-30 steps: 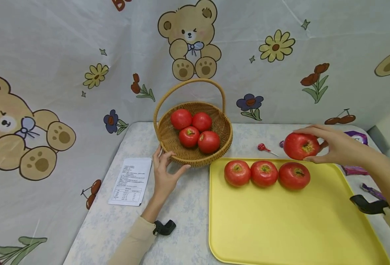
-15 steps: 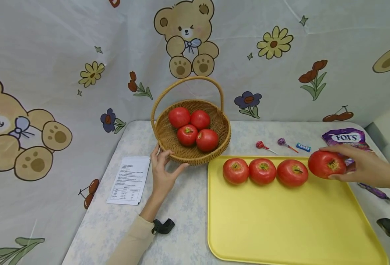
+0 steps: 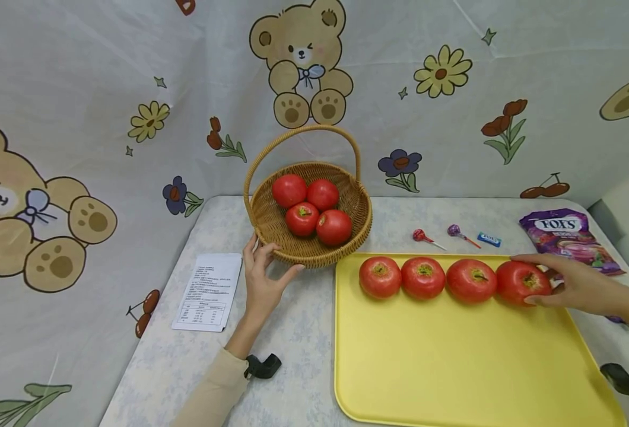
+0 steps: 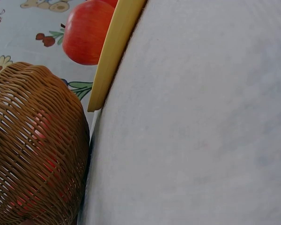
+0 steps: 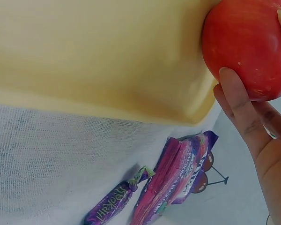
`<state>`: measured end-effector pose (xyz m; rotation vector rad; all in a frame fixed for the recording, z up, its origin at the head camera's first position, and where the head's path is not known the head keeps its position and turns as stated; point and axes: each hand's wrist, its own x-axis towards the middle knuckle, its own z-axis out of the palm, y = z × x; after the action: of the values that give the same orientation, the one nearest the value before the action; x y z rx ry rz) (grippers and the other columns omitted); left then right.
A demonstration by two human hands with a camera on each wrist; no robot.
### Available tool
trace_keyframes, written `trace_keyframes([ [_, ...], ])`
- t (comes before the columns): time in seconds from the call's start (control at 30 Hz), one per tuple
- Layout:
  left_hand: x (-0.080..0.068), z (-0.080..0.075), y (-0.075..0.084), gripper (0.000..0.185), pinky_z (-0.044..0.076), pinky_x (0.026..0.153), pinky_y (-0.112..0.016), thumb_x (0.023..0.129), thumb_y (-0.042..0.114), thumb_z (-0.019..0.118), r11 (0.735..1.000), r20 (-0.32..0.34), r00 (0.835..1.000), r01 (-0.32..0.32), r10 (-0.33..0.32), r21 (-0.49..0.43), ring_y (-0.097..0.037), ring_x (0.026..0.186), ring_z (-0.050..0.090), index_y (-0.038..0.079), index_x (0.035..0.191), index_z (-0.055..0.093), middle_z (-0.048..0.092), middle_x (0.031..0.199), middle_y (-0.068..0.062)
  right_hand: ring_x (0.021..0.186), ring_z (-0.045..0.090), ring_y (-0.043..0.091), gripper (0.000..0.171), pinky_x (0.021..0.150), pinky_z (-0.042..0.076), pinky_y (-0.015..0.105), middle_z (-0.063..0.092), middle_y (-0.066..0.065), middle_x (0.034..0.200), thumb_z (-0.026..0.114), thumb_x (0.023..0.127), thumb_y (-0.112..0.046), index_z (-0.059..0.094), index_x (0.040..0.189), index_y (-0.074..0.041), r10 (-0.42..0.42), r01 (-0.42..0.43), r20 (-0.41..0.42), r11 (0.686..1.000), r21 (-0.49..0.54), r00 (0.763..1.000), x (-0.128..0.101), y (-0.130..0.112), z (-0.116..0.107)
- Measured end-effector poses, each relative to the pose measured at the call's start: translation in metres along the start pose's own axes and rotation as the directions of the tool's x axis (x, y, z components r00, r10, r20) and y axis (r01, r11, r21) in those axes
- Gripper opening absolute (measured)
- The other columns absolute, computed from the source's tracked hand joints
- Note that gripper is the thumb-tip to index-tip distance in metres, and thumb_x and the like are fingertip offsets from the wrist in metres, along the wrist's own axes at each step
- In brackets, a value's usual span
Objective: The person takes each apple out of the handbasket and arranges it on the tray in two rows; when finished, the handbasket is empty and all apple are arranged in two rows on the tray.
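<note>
A wicker basket with a hoop handle holds several red tomatoes at the back of the table. My left hand rests against its front left wall, fingers fairly straight and thumb spread; the left wrist view shows the basket close up. On the yellow tray lies a row of tomatoes along the far edge. My right hand grips the rightmost tomato, which sits on the tray. In the right wrist view my fingers curl round that tomato.
A printed paper sheet lies left of the basket. Two lollipops, a small blue sweet and a purple sweets bag lie behind and right of the tray. A bear-print cloth backs the table.
My right hand carried the tomato from above the tray's far edge rightward and down onto the right end of the row. The left hand stayed at the basket.
</note>
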<state>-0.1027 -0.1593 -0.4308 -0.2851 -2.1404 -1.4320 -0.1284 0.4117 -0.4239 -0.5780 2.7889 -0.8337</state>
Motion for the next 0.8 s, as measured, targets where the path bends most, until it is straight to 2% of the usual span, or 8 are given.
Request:
trace_keyframes([
  [0.07,-0.0002,0.0001,0.0005,0.050,0.051,0.097,-0.052,0.073,-0.001,0.084,1.000,0.000,1.000,0.001,-0.001,0.000,-0.040,0.131,0.045,-0.008,0.113,0.054,0.016,0.150,-0.037,0.093,0.041,-0.019,0.077,0.063,0.055,0.018,0.042,-0.034,0.110,0.089,0.070,-0.018,0.051,0.136,-0.009,0.020,-0.020,0.011,1.000,-0.002,1.000,-0.0003,0.0002,0.0004],
  [0.17,-0.0002,0.0002,0.0012,0.051,0.051,0.097,-0.053,0.073,-0.001,0.084,1.000,0.002,1.000,0.003,-0.003,-0.001,-0.040,0.131,0.045,-0.009,0.113,0.054,0.015,0.150,-0.036,0.092,0.040,-0.020,0.077,0.064,0.055,0.018,0.052,-0.013,0.118,0.087,0.073,-0.021,0.048,0.138,-0.008,0.060,-0.060,0.039,0.998,-0.008,0.997,0.0003,-0.0009,0.0002],
  [0.33,-0.0002,0.0001,0.0015,0.051,0.051,0.096,-0.052,0.073,0.000,0.084,1.000,-0.003,1.000,0.002,-0.002,0.009,-0.040,0.132,0.044,-0.009,0.113,0.054,0.015,0.151,-0.036,0.108,0.056,0.023,0.079,0.066,0.058,0.021,0.051,0.026,0.130,0.082,0.079,-0.027,0.040,0.143,-0.005,0.129,-0.129,0.117,0.992,-0.009,0.985,0.0033,-0.0040,0.0003],
  [0.4,-0.0004,0.0001,0.0014,0.051,0.052,0.096,-0.052,0.073,0.000,0.084,1.000,-0.005,1.000,0.001,-0.001,0.013,-0.039,0.132,0.045,-0.009,0.113,0.054,0.015,0.150,-0.037,0.108,0.051,0.041,0.079,0.067,0.059,0.024,0.050,0.028,0.130,0.081,0.080,-0.028,0.039,0.143,-0.004,0.132,-0.132,0.129,0.991,-0.009,0.983,0.0037,-0.0049,0.0000],
  [0.57,-0.0007,0.0001,0.0010,0.050,0.052,0.095,-0.053,0.073,-0.002,0.084,1.000,-0.002,1.000,0.000,0.000,0.006,-0.044,0.129,0.046,-0.010,0.113,0.054,0.015,0.150,-0.037,0.104,0.047,-0.009,0.076,0.068,0.057,0.021,0.050,0.022,0.130,0.080,0.082,-0.024,0.040,0.144,-0.007,0.102,-0.104,0.123,0.995,0.004,0.987,0.0028,-0.0040,-0.0008],
  [0.63,-0.0008,0.0000,0.0008,0.050,0.051,0.095,-0.054,0.073,-0.002,0.084,1.000,0.001,1.000,0.001,-0.001,0.002,-0.046,0.129,0.045,-0.009,0.113,0.054,0.015,0.151,-0.036,0.102,0.042,-0.015,0.075,0.070,0.057,0.023,0.049,0.021,0.131,0.079,0.083,-0.023,0.039,0.145,-0.008,0.096,-0.098,0.127,0.995,0.007,0.987,0.0025,-0.0040,-0.0009],
  [0.73,-0.0011,0.0001,0.0004,0.050,0.051,0.096,-0.055,0.073,-0.002,0.084,1.000,0.001,1.000,0.005,-0.005,-0.002,-0.046,0.130,0.045,-0.009,0.113,0.054,0.015,0.151,-0.036,0.114,0.053,0.016,0.075,0.075,0.060,0.041,0.048,0.025,0.133,0.077,0.085,-0.023,0.036,0.145,-0.006,0.085,-0.087,0.143,0.996,0.006,0.986,0.0031,-0.0060,-0.0024],
  [0.8,-0.0014,0.0003,0.0004,0.050,0.050,0.096,-0.056,0.073,-0.001,0.084,1.000,-0.002,1.000,0.009,-0.009,-0.004,-0.044,0.131,0.044,-0.009,0.113,0.054,0.014,0.151,-0.035,0.111,0.054,0.033,0.074,0.074,0.060,0.044,0.049,0.026,0.133,0.077,0.085,-0.025,0.038,0.145,-0.006,0.074,-0.070,0.146,0.997,-0.032,0.986,0.0050,-0.0083,-0.0050],
])
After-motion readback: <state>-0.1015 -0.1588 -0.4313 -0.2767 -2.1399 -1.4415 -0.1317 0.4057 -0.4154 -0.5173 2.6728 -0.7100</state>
